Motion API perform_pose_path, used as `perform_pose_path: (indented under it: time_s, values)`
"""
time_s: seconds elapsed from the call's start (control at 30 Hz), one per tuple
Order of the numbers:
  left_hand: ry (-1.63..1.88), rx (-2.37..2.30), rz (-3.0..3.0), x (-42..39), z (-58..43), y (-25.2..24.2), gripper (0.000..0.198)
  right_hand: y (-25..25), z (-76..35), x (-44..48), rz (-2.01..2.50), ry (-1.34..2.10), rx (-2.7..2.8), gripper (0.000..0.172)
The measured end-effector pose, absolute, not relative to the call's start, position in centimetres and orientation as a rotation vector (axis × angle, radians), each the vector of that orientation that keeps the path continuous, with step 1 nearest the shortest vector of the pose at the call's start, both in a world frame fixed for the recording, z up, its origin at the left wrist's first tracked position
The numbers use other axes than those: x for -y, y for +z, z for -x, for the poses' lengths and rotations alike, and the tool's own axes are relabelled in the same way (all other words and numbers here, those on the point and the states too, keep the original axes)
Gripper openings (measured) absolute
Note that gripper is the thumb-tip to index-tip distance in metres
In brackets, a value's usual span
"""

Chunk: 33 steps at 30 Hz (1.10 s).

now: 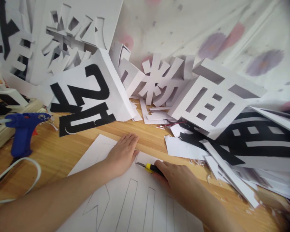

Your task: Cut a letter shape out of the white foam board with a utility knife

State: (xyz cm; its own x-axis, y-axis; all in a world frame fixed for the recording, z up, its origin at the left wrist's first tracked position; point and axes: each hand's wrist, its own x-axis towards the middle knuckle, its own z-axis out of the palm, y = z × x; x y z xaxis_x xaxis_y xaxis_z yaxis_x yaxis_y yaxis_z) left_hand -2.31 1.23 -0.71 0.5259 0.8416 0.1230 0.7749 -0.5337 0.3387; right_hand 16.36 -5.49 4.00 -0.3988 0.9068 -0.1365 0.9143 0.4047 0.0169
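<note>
A white sheet or board (118,196) with pencilled outlines of strokes and bars lies on the wooden table in front of me. My left hand (123,153) rests flat on its far part, fingers stretched out, and holds nothing. To the right of it, my right hand (174,177) grips a utility knife (153,168) with a black and yellow handle. The knife's bare blade points left, just beside my left thumb, at the sheet's far part. Whether the tip is in the sheet I cannot tell.
A blue glue gun (24,130) stands at the left with a white cord (35,161) near it. Cut-out white box letters (157,80) line the back, beside a black-printed panel (87,96). Paper strips and scraps (232,174) pile up at the right on the table (142,143).
</note>
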Motion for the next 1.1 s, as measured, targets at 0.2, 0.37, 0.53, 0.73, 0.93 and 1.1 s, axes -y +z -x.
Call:
perform_pose_path:
  time_s: [0.2,0.37,0.53,0.73,0.93,1.1]
  values:
    - [0.370,-1.383,-2.533,-1.2,2.3,-0.6,0.048,4.0,-16.3,5.5,-1.647,-0.103,-2.524,0.015]
    - [0.391,-1.369,-2.543,-1.3,2.4,-0.8,0.048,4.0,-16.4,5.6,-1.658,-0.128,-2.530,0.016]
    - [0.458,-1.356,-2.529,-1.4,2.4,-1.2,0.046,4.2,-16.5,5.4,-1.654,-0.152,-2.554,0.016]
    - [0.350,-1.392,-2.549,-1.4,2.1,-0.7,0.048,4.9,-16.6,4.6,-1.535,-0.068,-2.578,0.015]
    - [0.287,-1.398,-2.542,-1.5,2.1,-0.5,0.049,5.9,-16.5,4.0,-1.386,0.121,-2.606,0.018]
    - [0.293,-1.395,-2.542,-1.5,2.2,-0.5,0.049,5.5,-16.8,4.1,-1.350,0.125,-2.608,0.016]
